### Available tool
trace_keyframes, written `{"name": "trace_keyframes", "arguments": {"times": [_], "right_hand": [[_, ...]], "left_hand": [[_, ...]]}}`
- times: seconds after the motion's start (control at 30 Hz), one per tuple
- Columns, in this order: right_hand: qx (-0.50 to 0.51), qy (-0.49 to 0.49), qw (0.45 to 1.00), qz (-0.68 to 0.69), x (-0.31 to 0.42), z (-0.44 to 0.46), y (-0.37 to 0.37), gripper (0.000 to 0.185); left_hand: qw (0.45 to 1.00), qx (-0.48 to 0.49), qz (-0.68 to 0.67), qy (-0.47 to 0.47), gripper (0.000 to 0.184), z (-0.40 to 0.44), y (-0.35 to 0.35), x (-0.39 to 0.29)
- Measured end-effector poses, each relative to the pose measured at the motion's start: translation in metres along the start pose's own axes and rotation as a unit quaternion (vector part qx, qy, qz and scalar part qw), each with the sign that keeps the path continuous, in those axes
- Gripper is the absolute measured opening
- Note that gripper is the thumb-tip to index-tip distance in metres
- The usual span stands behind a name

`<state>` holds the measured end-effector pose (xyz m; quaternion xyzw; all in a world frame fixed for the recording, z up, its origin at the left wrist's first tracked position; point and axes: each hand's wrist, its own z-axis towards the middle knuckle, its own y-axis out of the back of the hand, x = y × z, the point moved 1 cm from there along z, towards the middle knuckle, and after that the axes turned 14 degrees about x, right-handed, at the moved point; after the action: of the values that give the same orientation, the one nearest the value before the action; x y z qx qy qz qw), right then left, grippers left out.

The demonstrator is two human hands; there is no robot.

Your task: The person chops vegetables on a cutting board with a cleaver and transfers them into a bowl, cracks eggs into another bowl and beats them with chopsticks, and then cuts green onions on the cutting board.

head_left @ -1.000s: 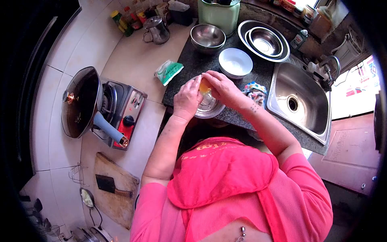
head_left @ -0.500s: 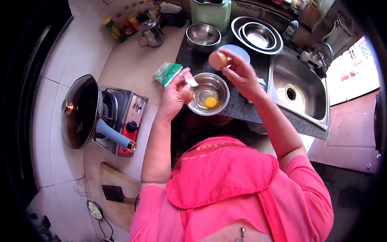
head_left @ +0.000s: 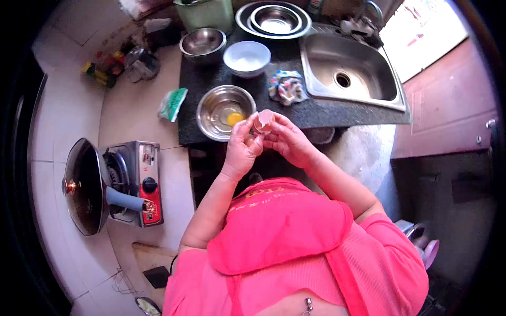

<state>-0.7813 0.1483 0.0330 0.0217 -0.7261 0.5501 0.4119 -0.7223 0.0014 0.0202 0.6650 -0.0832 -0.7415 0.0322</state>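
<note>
The left hand (head_left: pixel 243 146) and right hand (head_left: pixel 293 143) come together around a broken eggshell (head_left: pixel 264 121), the fingers of both closed on it, its jagged open side up. How the pieces divide between the hands is hard to tell. The eggshell is just right of the stainless-steel bowl (head_left: pixel 207 126), near its rim. An egg yolk (head_left: pixel 234 119) lies inside that bowl, toward its right side. Beyond the stainless-steel bowl stand a white bowl (head_left: pixel 246 57) and, slightly left, a deeper metal bowl (head_left: pixel 203 44); nested basins (head_left: pixel 242 19) are farther back. Right of it lie a crumpled multicolored cloth (head_left: pixel 288 87) and then the sink (head_left: pixel 358 90); left of it, a green-and-white packet (head_left: pixel 173 104).
</note>
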Motion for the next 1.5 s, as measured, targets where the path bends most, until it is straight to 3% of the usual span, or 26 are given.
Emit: {"name": "trace_keyframes", "arguments": {"times": [0.07,0.17,0.27,0.33,0.37,0.4,0.47,0.5,0.53,0.6,0.67,0.73,0.8,0.87,0.93,1.0,1.07,1.1,1.17,1.2,1.3,1.33,1.4,1.5], "right_hand": [[-0.034,0.032,0.999,0.008,-0.007,-0.031,0.015,0.04],[-0.096,0.002,0.994,0.052,-0.028,-0.085,0.061,0.042],[-0.206,-0.019,0.976,0.061,-0.034,-0.141,0.102,0.036],[-0.271,-0.066,0.96,0.028,-0.04,-0.169,0.15,0.03],[-0.316,-0.077,0.945,0.02,-0.032,-0.173,0.161,0.027],[-0.29,-0.074,0.954,-0.003,-0.029,-0.176,0.188,0.026],[-0.304,0.026,0.951,-0.048,-0.005,-0.163,0.208,0.031],[-0.418,0.054,0.906,-0.035,0.007,-0.153,0.206,0.034],[-0.502,0.032,0.86,-0.086,0.014,-0.148,0.214,0.04],[-0.518,-0.124,0.839,-0.11,0.016,-0.147,0.223,0.041],[-0.252,-0.141,0.918,-0.271,-0.008,-0.154,0.18,0.044],[-0.15,-0.062,0.937,-0.308,-0.008,-0.145,0.117,0.046],[-0.029,0.05,0.844,-0.533,0.006,-0.13,0.058,0.055],[0.082,0.122,0.661,-0.736,0.019,-0.11,0.022,0.063],[0.084,0.089,0.657,-0.744,0.001,-0.095,0.025,0.058],[0.103,0.128,0.646,-0.746,0.007,-0.075,0.032,0.052],[0.059,0.191,0.726,-0.658,0.019,-0.061,0.031,0.047],[-0.003,0.222,0.726,-0.651,0.016,-0.049,0.046,0.048],[-0.09,0.244,0.692,-0.674,0.009,-0.021,0.085,0.05],[-0.116,0.235,0.659,-0.705,0.007,-0.012,0.098,0.051],[-0.133,0.16,0.628,-0.75,0.004,0.0,0.12,0.053],[-0.163,0.156,0.674,-0.703,0.005,0.004,0.119,0.055],[-0.162,0.159,0.863,-0.452,0.01,0.014,0.111,0.053],[-0.065,0.049,0.974,-0.212,0.026,0.029,0.061,0.041]], "left_hand": [[0.997,0.062,0.005,0.037,0.053,-0.004,-0.026,-0.002],[0.978,0.115,-0.088,0.152,0.055,-0.01,-0.062,-0.004],[0.992,0.081,-0.004,0.094,0.044,-0.01,-0.09,0.03],[0.957,0.061,-0.182,0.216,0.037,-0.008,-0.102,0.003],[0.953,0.049,-0.202,0.222,0.031,-0.01,-0.106,-0.002],[0.948,0.044,-0.22,0.228,0.03,-0.011,-0.109,-0.005],[0.936,0.032,-0.256,0.239,0.028,-0.016,-0.114,-0.009],[0.938,0.024,-0.265,0.223,0.023,-0.018,-0.117,-0.011],[0.931,0.017,-0.284,0.23,0.022,-0.021,-0.12,-0.01],[0.917,0.004,-0.319,0.24,0.019,-0.025,-0.118,-0.007],[0.905,-0.037,-0.348,0.242,0.02,-0.029,-0.115,-0.004],[0.895,-0.074,-0.362,0.249,0.022,-0.032,-0.113,0.001],[0.891,-0.089,-0.377,0.239,0.026,-0.031,-0.111,0.005],[0.892,-0.105,-0.395,0.193,0.028,-0.027,-0.113,0.015],[0.871,-0.092,-0.453,0.164,0.037,-0.021,-0.107,0.011],[0.829,-0.069,-0.533,0.157,0.043,-0.019,-0.093,0.0],[0.827,-0.07,-0.543,0.124,0.048,-0.019,-0.074,-0.002],[0.856,-0.089,-0.489,0.14,0.046,-0.019,-0.064,-0.001],[0.902,-0.133,-0.38,0.158,0.037,-0.022,-0.048,0.0],[0.899,-0.126,-0.386,0.164,0.035,-0.025,-0.04,0.001],[0.893,-0.114,-0.401,0.171,0.026,-0.028,-0.016,-0.001],[0.905,-0.114,-0.376,0.164,0.025,-0.026,-0.008,-0.003],[0.925,-0.112,-0.327,0.157,0.023,-0.023,0.005,-0.007],[0.964,-0.105,-0.219,0.107,0.027,-0.005,0.026,-0.016]]}}
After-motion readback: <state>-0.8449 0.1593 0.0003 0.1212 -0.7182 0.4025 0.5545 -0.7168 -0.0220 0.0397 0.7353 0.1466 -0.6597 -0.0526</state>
